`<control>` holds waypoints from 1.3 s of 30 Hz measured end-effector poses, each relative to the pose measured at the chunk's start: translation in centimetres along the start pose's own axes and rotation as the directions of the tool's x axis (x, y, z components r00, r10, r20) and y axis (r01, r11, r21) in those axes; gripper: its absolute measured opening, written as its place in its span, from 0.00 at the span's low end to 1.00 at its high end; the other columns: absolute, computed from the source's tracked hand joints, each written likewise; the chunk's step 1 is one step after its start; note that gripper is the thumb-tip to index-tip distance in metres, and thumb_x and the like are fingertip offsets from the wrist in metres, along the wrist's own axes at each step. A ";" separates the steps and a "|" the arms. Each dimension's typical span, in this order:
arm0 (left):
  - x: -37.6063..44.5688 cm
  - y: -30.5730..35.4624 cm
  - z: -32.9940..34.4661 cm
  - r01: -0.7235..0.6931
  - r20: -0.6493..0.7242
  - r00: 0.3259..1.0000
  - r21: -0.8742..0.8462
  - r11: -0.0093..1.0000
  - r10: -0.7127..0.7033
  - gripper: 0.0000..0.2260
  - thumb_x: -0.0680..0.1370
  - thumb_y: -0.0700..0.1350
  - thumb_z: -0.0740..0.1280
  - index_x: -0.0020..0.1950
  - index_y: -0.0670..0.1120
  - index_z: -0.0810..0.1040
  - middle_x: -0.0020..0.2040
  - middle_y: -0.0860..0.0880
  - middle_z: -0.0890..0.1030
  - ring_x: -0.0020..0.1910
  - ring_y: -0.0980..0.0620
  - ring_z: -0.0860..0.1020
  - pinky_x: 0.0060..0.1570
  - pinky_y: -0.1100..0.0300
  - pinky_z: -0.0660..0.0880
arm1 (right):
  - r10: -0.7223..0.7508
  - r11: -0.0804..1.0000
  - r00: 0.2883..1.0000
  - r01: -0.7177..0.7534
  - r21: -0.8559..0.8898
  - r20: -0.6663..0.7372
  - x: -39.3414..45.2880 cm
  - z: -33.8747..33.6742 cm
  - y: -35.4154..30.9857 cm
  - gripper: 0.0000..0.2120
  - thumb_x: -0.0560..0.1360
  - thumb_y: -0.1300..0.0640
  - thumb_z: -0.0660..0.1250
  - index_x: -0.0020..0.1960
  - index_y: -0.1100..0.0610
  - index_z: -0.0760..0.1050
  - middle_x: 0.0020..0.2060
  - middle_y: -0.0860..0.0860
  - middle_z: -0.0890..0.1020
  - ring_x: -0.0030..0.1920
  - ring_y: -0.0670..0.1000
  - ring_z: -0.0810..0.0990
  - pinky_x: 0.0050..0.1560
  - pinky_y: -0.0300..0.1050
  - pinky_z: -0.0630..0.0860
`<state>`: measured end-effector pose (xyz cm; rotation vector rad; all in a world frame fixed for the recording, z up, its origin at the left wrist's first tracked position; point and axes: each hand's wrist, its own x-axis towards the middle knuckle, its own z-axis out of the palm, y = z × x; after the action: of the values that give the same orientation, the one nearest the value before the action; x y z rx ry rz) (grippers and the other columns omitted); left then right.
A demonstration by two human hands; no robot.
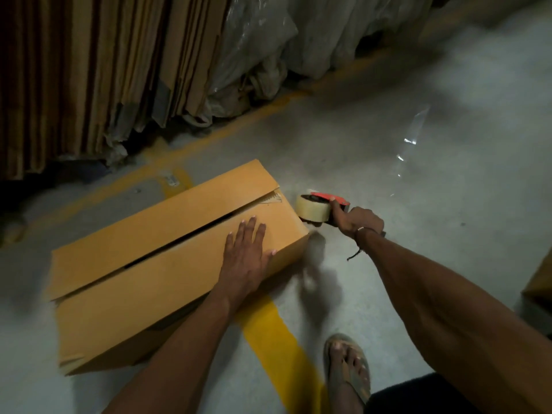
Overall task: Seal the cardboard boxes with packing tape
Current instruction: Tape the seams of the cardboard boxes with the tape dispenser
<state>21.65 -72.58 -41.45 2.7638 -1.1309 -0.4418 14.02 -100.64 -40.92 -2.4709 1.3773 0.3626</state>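
- The cardboard box [167,264] lies long and low on the concrete floor [418,234], set at a slant, its two top flaps meeting along a dark seam that gapes slightly and bears no tape.
- The left hand [246,258] rests flat on the nearer flap close to the box's right end, fingers [248,231] straight and spread, thumb at the near top edge.
- The right hand [357,221] grips the handle of a red tape dispenser [324,209], fingers curled round it; the tape roll [312,209] sits just off the box's right end edge, at about the top corner. Whether it touches the cardboard cannot be told.
- A loose strip of clear tape [410,141] shows beyond the dispenser, well apart from the box.
- Flattened cardboard sheets [89,70] and plastic-wrapped bundles [268,49] stand behind, near the box's far edge; bare floor lies open to the right.
- A yellow floor line [274,339] runs under the box's near side beside a sandalled foot [346,366].
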 end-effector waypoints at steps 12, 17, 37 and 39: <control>-12.9 -1.6 -18.9 0.224 -0.068 0.970 -0.104 0.969 -0.232 0.18 0.84 0.47 0.61 0.74 0.48 0.70 0.76 0.46 0.67 0.70 0.44 0.71 0.71 0.46 0.68 | -0.434 0.856 0.900 0.426 0.292 -0.039 -14.3 -17.4 -10.1 0.47 0.78 0.24 0.38 0.39 0.59 0.81 0.37 0.55 0.85 0.37 0.56 0.82 0.39 0.50 0.79; -23.1 -4.4 -22.0 0.357 -0.145 0.879 -0.430 0.829 -0.453 0.12 0.85 0.44 0.61 0.68 0.47 0.74 0.69 0.46 0.73 0.66 0.47 0.73 0.61 0.56 0.69 | -0.631 0.685 0.775 0.532 0.497 0.041 -25.3 -16.6 -13.8 0.49 0.75 0.21 0.38 0.41 0.57 0.83 0.31 0.49 0.83 0.29 0.49 0.77 0.29 0.40 0.70; -31.8 -11.6 -23.6 0.111 0.465 0.760 -0.781 -0.615 -0.454 0.20 0.82 0.52 0.67 0.61 0.36 0.78 0.57 0.37 0.84 0.59 0.39 0.82 0.55 0.48 0.79 | -0.879 0.442 0.421 0.540 0.717 0.225 -36.6 -11.8 -23.4 0.49 0.79 0.25 0.39 0.53 0.67 0.81 0.32 0.53 0.78 0.30 0.51 0.70 0.28 0.42 0.68; -31.2 -12.0 -24.5 0.021 0.434 0.774 -0.746 -0.666 -0.462 0.15 0.82 0.46 0.66 0.61 0.36 0.78 0.54 0.37 0.83 0.54 0.41 0.82 0.51 0.49 0.81 | -0.882 0.441 0.405 0.531 0.724 0.241 -36.0 -11.8 -24.2 0.48 0.79 0.26 0.40 0.52 0.66 0.81 0.32 0.52 0.76 0.30 0.50 0.69 0.27 0.42 0.67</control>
<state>16.19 -42.08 -13.93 0.9335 0.5818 -0.5964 17.19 -64.65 -14.18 -1.9100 -0.0376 0.3951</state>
